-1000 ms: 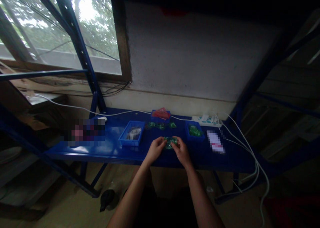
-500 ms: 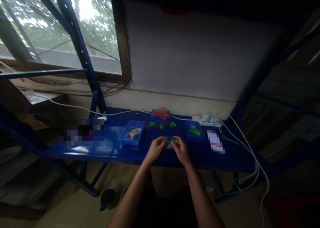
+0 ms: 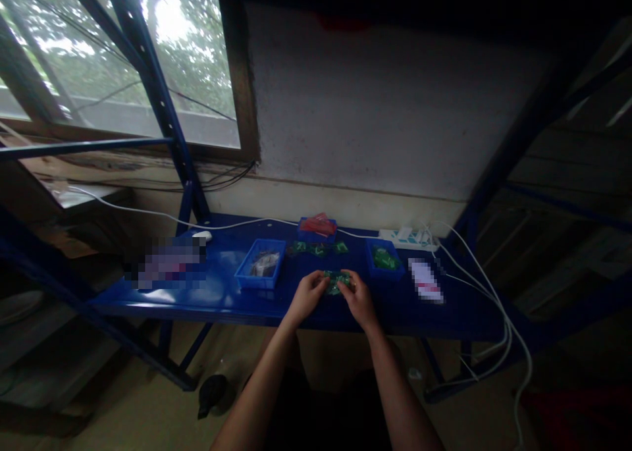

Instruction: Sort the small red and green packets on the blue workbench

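Both hands hold one green packet point(image 3: 336, 282) above the front part of the blue table. My left hand point(image 3: 311, 291) pinches its left side and my right hand point(image 3: 358, 293) pinches its right side. Behind them lies a row of green packets point(image 3: 318, 249). A blue tray point(image 3: 257, 282) with clear and grey packets stands to the left of my hands. On the right is a blue box of green packets point(image 3: 385, 259). At the back, red packets point(image 3: 318, 224) fill a small blue box.
A white power strip point(image 3: 407, 239) with cables lies at the back right, near a blurred pale item point(image 3: 425, 281). On the left are a white mouse-like object point(image 3: 202, 236) and a blurred item point(image 3: 165, 263). Blue frame posts flank the table point(image 3: 197, 301).
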A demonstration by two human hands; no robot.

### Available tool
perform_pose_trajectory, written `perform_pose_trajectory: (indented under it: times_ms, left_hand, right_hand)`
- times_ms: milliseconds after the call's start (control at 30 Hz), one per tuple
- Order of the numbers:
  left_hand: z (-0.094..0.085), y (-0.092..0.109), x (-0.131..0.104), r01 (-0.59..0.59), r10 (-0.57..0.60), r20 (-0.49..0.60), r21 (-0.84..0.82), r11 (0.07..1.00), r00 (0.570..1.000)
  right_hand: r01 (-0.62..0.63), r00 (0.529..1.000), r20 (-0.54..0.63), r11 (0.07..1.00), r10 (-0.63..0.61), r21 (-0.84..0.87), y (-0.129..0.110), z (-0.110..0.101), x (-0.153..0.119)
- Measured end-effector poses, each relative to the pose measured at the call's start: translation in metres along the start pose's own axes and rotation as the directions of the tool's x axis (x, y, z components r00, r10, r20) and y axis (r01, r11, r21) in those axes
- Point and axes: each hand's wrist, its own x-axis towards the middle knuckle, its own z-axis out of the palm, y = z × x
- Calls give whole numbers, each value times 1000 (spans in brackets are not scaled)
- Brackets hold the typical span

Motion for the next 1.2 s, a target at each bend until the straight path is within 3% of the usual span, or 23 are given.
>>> perform_pose_trajectory:
  times_ms: [767, 1200]
  left_hand:
    - [0, 3, -1, -22, 22, -2, 5, 1000, 1000]
    - [-1, 1, 1, 22, -21, 7, -84, 996, 1000]
  right_hand:
    - [-4, 1000, 2, 1000, 4, -9, -1, -1, -1]
    - [5, 1000, 4, 1000, -5, 17, -3, -2, -1]
